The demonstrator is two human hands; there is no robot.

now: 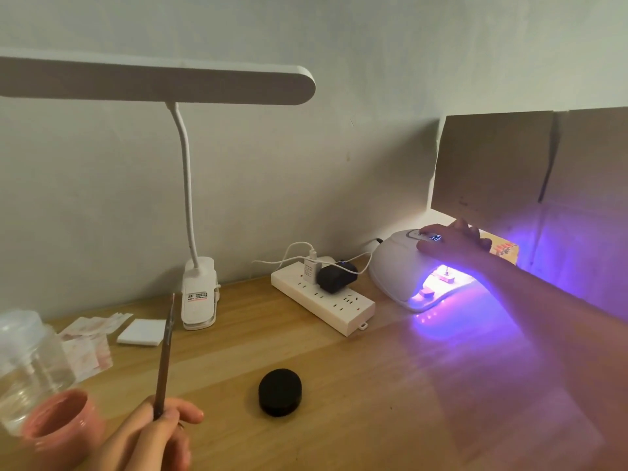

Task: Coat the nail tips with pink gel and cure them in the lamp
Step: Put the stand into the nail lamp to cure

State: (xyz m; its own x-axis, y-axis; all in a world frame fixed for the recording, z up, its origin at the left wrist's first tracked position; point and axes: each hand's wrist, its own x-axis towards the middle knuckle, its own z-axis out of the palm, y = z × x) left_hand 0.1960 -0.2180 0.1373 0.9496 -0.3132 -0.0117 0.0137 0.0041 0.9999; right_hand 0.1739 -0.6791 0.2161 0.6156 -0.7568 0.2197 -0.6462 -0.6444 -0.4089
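Two hands are busy. The right hand (452,241) lies with straight fingers on top of the glowing nail lamp (390,266), and nail tips (444,277) sit inside it. The left hand (153,433) pinches a thin brush (164,355) beside the pink gel jar (57,426).

White domed lamp (397,266) at far right, switched on, violet glow spilling from its open mouth. Nail tips (446,277) inside, washed bright. Open jar (57,423) of pink gel at near left, blurred. Thin brush (166,355) just right of it, near upright.
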